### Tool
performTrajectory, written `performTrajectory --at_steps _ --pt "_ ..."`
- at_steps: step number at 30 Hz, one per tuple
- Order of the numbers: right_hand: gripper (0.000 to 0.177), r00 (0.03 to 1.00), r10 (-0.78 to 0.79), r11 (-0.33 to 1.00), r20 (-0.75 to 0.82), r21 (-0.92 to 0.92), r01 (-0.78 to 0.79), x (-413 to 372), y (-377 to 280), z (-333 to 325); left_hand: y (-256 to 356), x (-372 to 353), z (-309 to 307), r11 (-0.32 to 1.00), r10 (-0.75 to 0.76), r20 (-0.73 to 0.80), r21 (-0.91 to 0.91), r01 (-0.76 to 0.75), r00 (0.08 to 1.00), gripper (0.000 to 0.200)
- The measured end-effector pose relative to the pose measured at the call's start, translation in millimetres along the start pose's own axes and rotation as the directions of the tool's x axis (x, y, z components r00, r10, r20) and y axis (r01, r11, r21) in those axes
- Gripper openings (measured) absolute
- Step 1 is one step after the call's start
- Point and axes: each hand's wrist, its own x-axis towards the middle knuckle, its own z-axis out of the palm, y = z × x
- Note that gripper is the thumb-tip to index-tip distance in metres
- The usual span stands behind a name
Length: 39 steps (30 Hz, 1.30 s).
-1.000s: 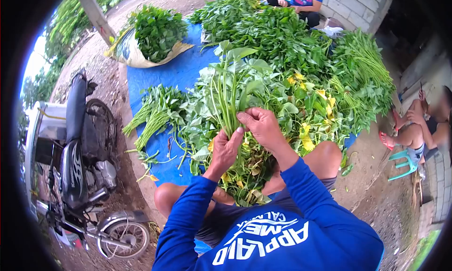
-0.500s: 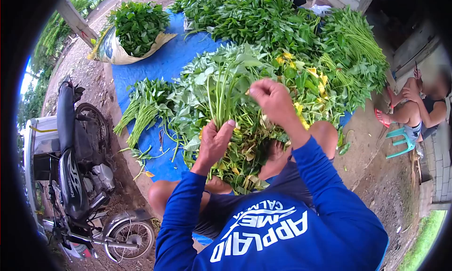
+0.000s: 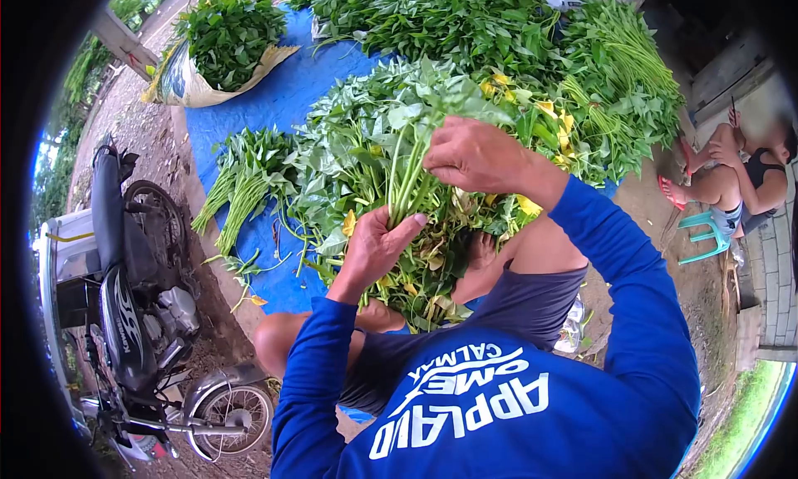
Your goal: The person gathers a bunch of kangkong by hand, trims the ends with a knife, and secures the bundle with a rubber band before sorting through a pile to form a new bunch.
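Observation:
My left hand (image 3: pixel 384 250) is closed round the lower stems of a bunch of leafy greens (image 3: pixel 405 175), which look like water spinach. The bunch stands upright, leaves pointing away from me. My right hand (image 3: pixel 478 156) is at its upper right side, fingers pinched against the stems and leaves; the fingertips are partly hidden. Beneath and beyond both hands spreads a big heap of loose greens (image 3: pixel 345 138), with wilted, brownish leaves (image 3: pixel 432 283) between my legs. Yellow leaves (image 3: pixel 565 130) lie at the heap's right.
Several tied-looking bundles (image 3: pixel 241 196) rest on the blue tarp (image 3: pixel 220 142) at left. A sack of greens (image 3: pixel 224 92) stands at the back left. A motorcycle (image 3: pixel 133 313) is on the left. At right, a person (image 3: pixel 740 171) sits on a teal stool (image 3: pixel 702 234).
My right hand has moved from beside the bunch in against its stems and leaves, its forearm swinging across to the right. My left hand keeps its hold. The view has shifted slightly.

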Motion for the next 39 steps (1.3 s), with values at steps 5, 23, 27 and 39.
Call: performTrajectory --at_steps 5,23,27,39 --pt "0.018 0.993 -0.117 0.975 -0.012 -0.189 0.113 -8.6 -3.1 31.9 9.3 -4.6 4.3 1.0 -0.03 0.043 -0.002 0.03 0.999 0.032" --pt "0.018 0.446 0.895 0.072 0.023 0.978 -0.195 -61.8 159.1 42.4 -2.4 7.1 -47.7 0.993 -0.101 -0.214 -0.073 0.088 0.972 0.032" --pt "0.029 0.293 0.956 0.076 0.032 0.934 -0.348 -126.2 207.7 36.1 20.6 2.1 -65.2 0.949 -0.124 -0.377 -0.316 -0.002 0.918 0.035" --pt "0.031 0.286 0.926 0.307 0.245 -0.053 -0.95 -33.2 120.7 199.2 28.7 18.5 -83.0 0.7 -0.191 -0.355 -0.703 -0.127 0.915 0.029"
